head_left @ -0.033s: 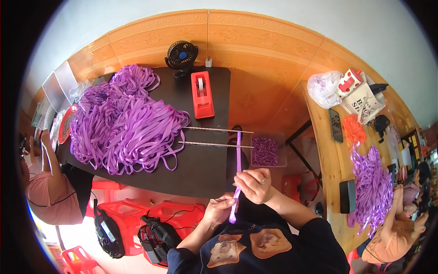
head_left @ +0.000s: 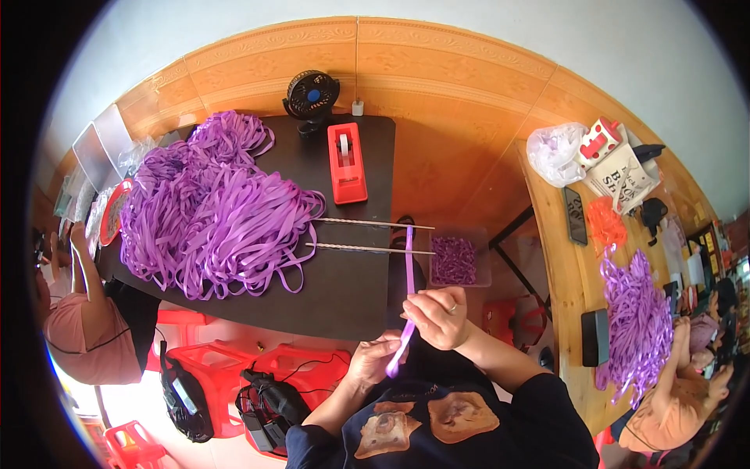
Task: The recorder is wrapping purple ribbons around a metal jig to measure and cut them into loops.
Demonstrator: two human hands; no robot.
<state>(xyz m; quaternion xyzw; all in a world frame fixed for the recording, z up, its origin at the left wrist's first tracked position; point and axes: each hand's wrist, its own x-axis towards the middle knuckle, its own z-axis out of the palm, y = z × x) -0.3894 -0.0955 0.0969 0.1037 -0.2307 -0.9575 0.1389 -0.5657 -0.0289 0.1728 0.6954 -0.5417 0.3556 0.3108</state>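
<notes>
A narrow purple ribbon (head_left: 410, 270) hangs over two thin twisted metal rods (head_left: 367, 223) and runs toward me in front of my chest. My right hand (head_left: 439, 316), with a ring on one finger, is closed on it. Just below and to the left, my left hand (head_left: 376, 359) pinches the ribbon close to its loose end, which sticks out past the fingers. The rods reach out over the right edge of the dark table. A large heap of purple ribbon (head_left: 226, 215) lies to their left.
A red tape dispenser (head_left: 347, 164) and a black fan (head_left: 311, 95) stand on the dark table (head_left: 344, 301). Below the rod tips sits a clear bin (head_left: 481, 266) of purple pieces. Red stools (head_left: 207, 375) hold black bags. Other people sit left and right, the right one beside a wooden table (head_left: 558, 258).
The ribbon's loose end has swung slightly up and to the left at my left hand. My right hand has shifted a touch to the right.
</notes>
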